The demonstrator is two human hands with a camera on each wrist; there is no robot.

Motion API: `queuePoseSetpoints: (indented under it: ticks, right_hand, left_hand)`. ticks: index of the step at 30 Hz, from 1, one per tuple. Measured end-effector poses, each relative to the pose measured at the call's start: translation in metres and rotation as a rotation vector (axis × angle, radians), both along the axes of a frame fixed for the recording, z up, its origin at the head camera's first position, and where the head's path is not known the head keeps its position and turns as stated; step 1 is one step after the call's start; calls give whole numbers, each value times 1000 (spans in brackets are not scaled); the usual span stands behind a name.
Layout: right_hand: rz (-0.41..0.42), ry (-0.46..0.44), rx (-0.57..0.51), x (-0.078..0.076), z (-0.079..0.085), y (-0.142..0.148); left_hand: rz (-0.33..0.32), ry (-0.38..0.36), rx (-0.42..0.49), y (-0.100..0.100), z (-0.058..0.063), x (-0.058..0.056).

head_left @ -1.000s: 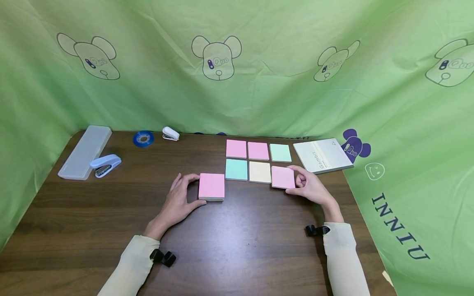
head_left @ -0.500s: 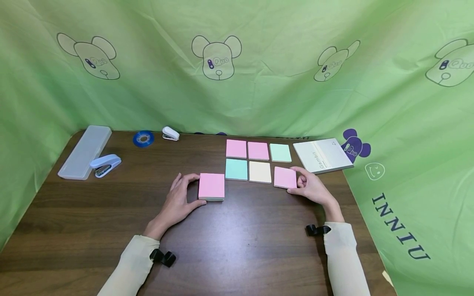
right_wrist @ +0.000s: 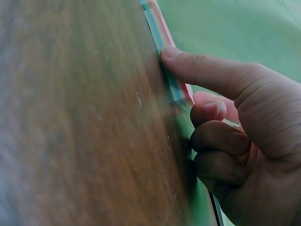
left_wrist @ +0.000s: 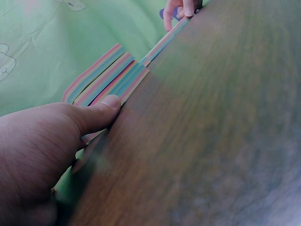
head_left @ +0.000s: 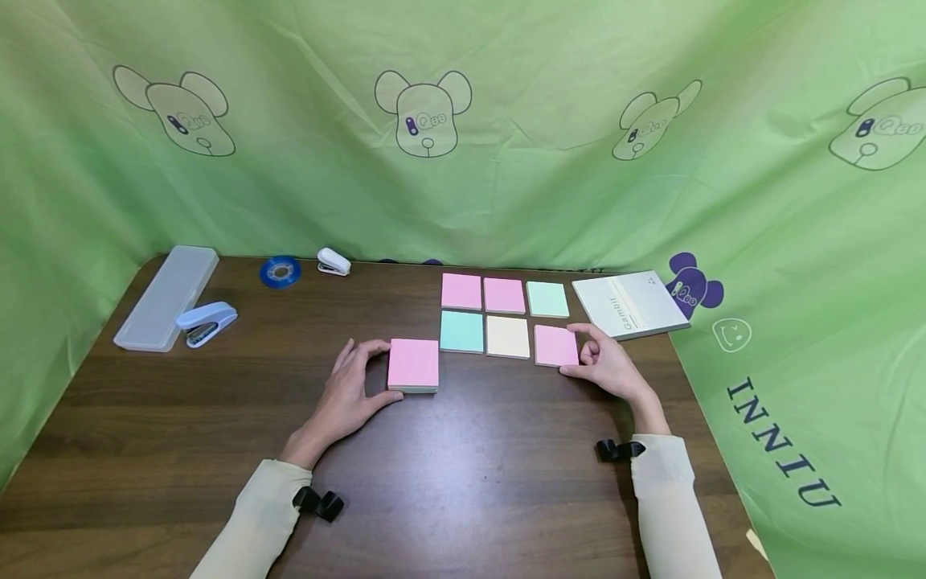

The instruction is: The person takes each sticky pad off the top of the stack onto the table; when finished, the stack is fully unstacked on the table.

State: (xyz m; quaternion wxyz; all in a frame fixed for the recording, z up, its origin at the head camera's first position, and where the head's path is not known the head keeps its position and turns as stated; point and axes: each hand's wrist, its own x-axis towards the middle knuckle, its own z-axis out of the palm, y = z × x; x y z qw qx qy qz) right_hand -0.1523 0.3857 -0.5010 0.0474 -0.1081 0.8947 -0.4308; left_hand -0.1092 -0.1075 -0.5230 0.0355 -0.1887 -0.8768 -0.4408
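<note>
My left hand [head_left: 349, 394] grips a stack of sticky note pads [head_left: 414, 363], thumb at its near side and fingers at the far corner. The stack's top is pink, and its striped, layered edges [left_wrist: 106, 77] show in the left wrist view. With thumb and index finger, my right hand [head_left: 608, 366] pinches a single pink sticky note pad [head_left: 555, 346] lying on the table; the other fingers are curled in. That pad ends the front row, a narrow gap from a cream pad [head_left: 508, 336]. Beside the cream one lies a teal pad [head_left: 461, 331].
Behind lie two pink pads [head_left: 461, 291] and a mint pad [head_left: 547, 299]. A notebook [head_left: 631, 304] lies at right. Far left are a translucent case [head_left: 165, 301], a blue stapler [head_left: 206, 322], a blue tape roll [head_left: 280, 272] and a small white stapler [head_left: 333, 261]. A green curtain [head_left: 289, 201] borders the table.
My right hand has slid the pink pad slightly right, opening a narrow gap beside the cream pad. The left hand and its stack have stayed put.
</note>
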Motion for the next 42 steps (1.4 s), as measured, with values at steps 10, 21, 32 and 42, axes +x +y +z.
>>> queuePoseSetpoints:
  ticks: [10, 21, 32, 42]
  right_hand:
    - [3, 36, 6, -4, -9, 4]
    - [-37, 16, 81, -2, -1, -3]
    - [-21, 19, 50, 0, 0, -2]
    - [-21, 22, 9, 0, 1, -2]
  left_hand:
    - [3, -10, -2, 1, -1, -1]
    - [4, -17, -2, 1, -1, -1]
    - [1, -16, 0, 1, 0, 0]
    - [4, -14, -5, 1, -1, 0]
